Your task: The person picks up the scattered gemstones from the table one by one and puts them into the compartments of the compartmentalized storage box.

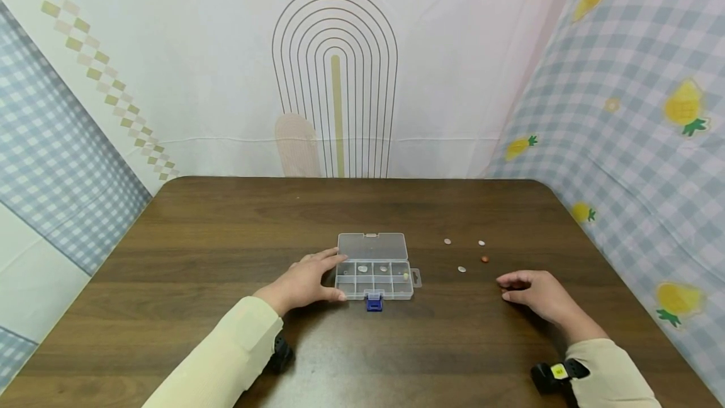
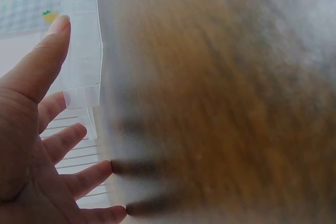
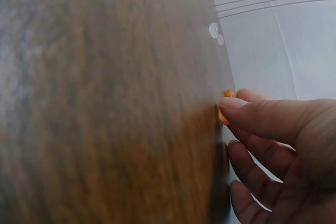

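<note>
One orange piece (image 3: 224, 119), glossy, shape hard to make out: at the table's right, pinched between thumb and forefinger of the right hand (image 1: 535, 293), the other fingers curled loosely; mostly covered by the fingertips. A second orange bit shows just past the thumb in the right wrist view; whether it is the red piece on the table cannot be told.

Loose pieces, four, small, near and beyond that hand: three pale pieces (image 1: 461, 269), roundish and flat; one red piece (image 1: 484, 259), rounded.

One box (image 1: 398, 296), clear plastic, oblong, left of the loose pieces. Eight compartments, two rows of four. Far row: two whitish pieces (image 1: 362, 268) in the middle compartments, one yellowish piece (image 1: 405, 276) at the right end; left-end contents too faint to tell. One lid (image 1: 372, 246), translucent, open; one latch (image 1: 374, 303), blue; one tab (image 1: 416, 277), clear, at the right end.

Left hand (image 1: 306, 282): spread wide at the box's left end, thumb at the near corner, forefinger at the far one.

Two sleeves (image 1: 226, 351), pale yellow, cut off below. Two wrist cameras (image 1: 557, 373), black, the left partly hidden.

One table (image 1: 238, 225), brown wood grain, round-cornered. Behind, white cloth (image 1: 453, 49) with line arches; at right, checked cloth (image 1: 629, 143) with pineapples.
</note>
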The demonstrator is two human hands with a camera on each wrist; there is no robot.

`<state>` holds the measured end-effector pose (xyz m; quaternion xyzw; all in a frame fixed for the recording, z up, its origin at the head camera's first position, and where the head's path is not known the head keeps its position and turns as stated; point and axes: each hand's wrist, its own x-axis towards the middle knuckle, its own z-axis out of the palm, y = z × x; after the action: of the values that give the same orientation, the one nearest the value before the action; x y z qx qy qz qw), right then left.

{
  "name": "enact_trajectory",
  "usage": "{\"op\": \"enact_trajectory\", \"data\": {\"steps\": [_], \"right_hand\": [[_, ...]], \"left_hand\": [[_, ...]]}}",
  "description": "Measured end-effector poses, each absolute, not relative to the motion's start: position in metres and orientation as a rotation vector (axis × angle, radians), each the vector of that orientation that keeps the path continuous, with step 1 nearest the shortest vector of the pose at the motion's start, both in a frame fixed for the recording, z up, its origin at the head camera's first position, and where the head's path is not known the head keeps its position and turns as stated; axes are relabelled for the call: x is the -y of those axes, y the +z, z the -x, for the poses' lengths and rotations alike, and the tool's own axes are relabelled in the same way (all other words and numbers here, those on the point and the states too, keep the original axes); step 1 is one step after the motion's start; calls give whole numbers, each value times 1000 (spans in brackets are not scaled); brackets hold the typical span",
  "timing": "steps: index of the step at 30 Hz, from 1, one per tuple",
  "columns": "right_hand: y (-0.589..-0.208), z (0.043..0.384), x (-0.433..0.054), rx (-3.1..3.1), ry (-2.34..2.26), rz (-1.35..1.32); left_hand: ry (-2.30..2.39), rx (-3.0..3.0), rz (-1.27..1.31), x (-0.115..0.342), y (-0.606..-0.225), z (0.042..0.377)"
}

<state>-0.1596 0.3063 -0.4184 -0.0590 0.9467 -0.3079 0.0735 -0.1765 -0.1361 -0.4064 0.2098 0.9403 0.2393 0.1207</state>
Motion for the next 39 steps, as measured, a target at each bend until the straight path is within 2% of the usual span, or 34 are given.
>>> {"op": "enact_trajectory", "data": {"steps": [27, 39], "right_hand": [[-414, 159, -300, -2901, -923, 120], [-403, 164, -275, -3163, -934, 299]], "left_hand": [[726, -2738, -628, 136, -405, 174], [728, -2741, -631, 136, -405, 175]]}}
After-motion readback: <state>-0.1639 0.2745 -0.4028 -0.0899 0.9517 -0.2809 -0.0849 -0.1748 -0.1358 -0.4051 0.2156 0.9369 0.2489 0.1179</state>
